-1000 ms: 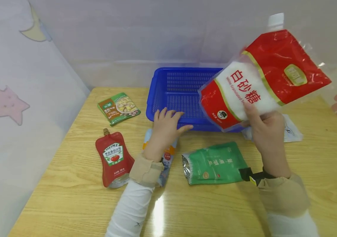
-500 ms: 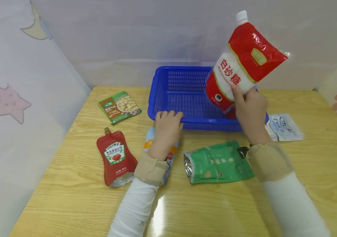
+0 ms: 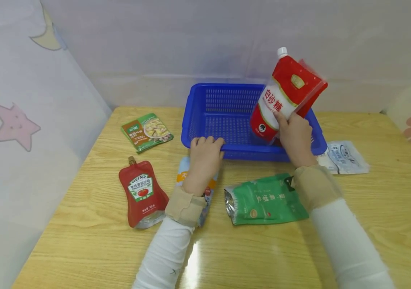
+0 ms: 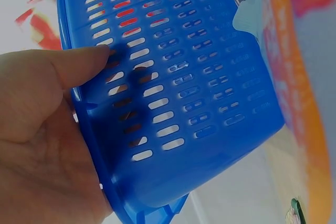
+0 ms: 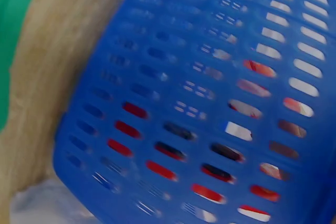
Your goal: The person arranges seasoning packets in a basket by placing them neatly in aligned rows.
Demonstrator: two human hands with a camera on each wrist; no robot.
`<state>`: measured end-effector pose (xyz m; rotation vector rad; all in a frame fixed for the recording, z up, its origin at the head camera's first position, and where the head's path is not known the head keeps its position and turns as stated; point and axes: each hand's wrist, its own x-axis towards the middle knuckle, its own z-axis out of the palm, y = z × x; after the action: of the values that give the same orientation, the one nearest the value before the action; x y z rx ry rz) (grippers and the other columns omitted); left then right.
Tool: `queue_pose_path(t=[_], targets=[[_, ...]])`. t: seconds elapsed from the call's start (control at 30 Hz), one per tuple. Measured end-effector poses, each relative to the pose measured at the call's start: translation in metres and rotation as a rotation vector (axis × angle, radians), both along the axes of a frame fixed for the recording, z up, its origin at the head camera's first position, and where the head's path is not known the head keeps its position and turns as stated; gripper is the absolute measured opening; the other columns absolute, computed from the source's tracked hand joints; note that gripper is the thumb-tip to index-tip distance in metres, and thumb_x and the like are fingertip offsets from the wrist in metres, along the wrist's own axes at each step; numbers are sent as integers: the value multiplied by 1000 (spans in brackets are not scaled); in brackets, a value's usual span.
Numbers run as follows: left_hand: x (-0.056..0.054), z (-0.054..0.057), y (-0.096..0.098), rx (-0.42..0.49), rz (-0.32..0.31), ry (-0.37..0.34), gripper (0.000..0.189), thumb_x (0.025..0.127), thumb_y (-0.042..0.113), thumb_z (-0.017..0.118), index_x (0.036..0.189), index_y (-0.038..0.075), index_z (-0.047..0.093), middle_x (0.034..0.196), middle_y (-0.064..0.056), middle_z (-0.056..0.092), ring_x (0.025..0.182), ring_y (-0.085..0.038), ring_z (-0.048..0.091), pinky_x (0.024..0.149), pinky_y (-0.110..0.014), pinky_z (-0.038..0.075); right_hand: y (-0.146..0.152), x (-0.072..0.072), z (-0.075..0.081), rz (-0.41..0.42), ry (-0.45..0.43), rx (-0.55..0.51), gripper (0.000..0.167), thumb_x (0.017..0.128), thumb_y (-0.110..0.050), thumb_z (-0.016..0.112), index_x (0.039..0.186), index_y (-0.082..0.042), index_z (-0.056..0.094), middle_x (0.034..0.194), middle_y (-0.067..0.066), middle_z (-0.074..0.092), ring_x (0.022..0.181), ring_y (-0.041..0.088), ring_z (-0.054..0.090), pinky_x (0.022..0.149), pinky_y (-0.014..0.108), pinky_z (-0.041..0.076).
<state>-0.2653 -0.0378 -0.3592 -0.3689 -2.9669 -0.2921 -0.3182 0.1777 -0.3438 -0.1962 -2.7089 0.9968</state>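
In the head view, my right hand [image 3: 296, 138] grips the lower right side of a red and white bag of white granulated sugar [image 3: 277, 98], white cap upward. The bag leans with its bottom inside the blue plastic basket [image 3: 241, 152]. My left hand [image 3: 205, 162] holds the basket's near rim toward its left end, fingers hooked over the edge. The left wrist view has that thumb [image 4: 84, 66] pressed against the slotted outer wall. Through the basket slots [image 5: 205, 114] in the right wrist view, red and white patches show; the right hand is not visible there.
A ketchup pouch [image 3: 142, 192] and a green soup packet [image 3: 147, 131] lie at left. A blue and orange packet [image 3: 207, 196] lies partly under the left forearm. A green pouch [image 3: 263, 200] sits before the basket, a white-blue packet [image 3: 348, 157] to its right.
The sugar bag has moved left and down into the basket's right part with my right hand. My left hand, earlier spread above the near rim, has closed over it.
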Motion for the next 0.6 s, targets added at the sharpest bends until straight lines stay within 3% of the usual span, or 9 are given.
queue_pose_path(t=[0.1,0.17,0.3,0.4,0.6], targets=[[0,0,0,0,2,-1,30,95,26,58,124,17,62,114,-6,67,110,-26,57,107,-44,34,1,-2,-2,36,-64,-25,68,96,-53,43,126,7,53,111,28,64,80,36,66,54,27,48],[-1,-1,0,-4,3,-3,30,95,26,58,124,18,62,114,-5,67,110,-26,57,107,-44,34,1,-4,-4,58,-115,-38,66,96,-51,45,128,6,51,112,28,63,78,33,66,52,21,43],[-2,-1,0,-13,10,-11,31,95,27,58,124,18,62,115,-5,66,112,-26,57,107,-44,34,1,-8,-5,107,-205,-48,62,97,-45,46,136,3,44,123,27,59,91,36,65,70,35,55],[-2,-1,0,-17,10,-16,31,95,28,58,124,18,61,116,-5,66,113,-25,57,107,-44,34,1,-10,-6,133,-233,-52,60,98,-42,44,141,1,39,129,26,55,100,39,62,86,49,53],[-2,-1,1,-10,8,-7,30,94,25,60,123,19,62,115,-6,66,111,-27,56,105,-43,34,1,-12,-6,113,-217,-51,57,101,-36,42,143,2,35,132,27,52,108,41,58,91,53,51]])
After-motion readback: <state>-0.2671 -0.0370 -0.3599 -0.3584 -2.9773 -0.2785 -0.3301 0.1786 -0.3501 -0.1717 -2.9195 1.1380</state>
